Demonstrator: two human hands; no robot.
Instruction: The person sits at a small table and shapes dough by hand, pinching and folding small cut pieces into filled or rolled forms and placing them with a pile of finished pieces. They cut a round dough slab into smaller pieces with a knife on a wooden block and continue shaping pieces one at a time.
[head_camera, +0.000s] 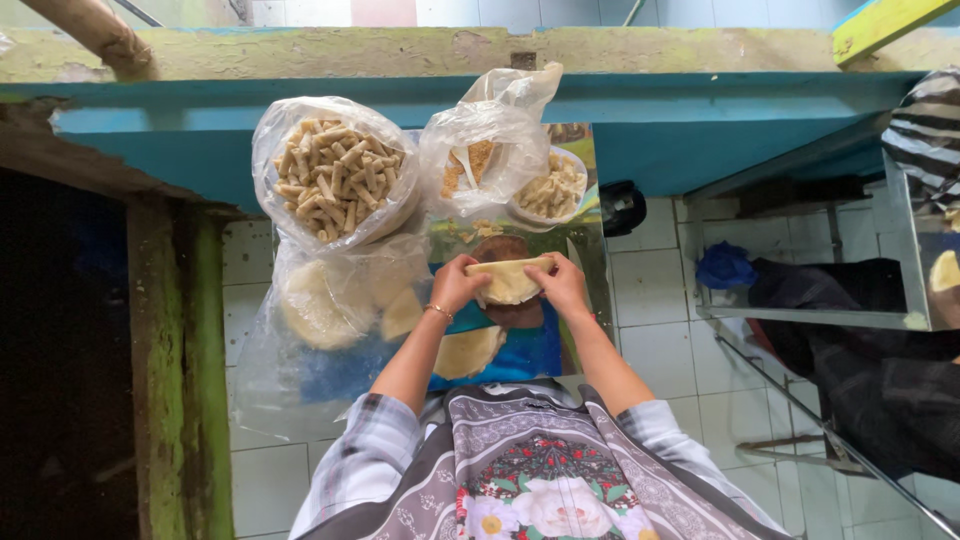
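At the middle of the bench (590, 250), we hold one thin, pale round wrapper (508, 279) between both hands, above a brown patch on the reflective surface. Our left hand (457, 283) grips its left edge and our right hand (563, 285) its right edge; the fingers of each hand are pinching the sheet, thumbs on the near side, the far edge folded over into a band. We cannot tell whether filling lies inside the fold.

Done so far, judging from the layout: a large clear bag (335, 170) at far left is already heaped with finished tan rolled sticks. A second, smaller plastic bag (483, 150) holds orange-brown crumbs, and a bowl (553, 190) just right of it holds more pale pieces.

Left to do, as we judge it: a stack of flat round wrappers (318, 305) sits under plastic sheeting to the near left, and another loose wrapper (468, 350) lies just near of our hands on a blue sheet (525, 355). The sheet in hand is only at its first fold, so a fair share of the work remains.
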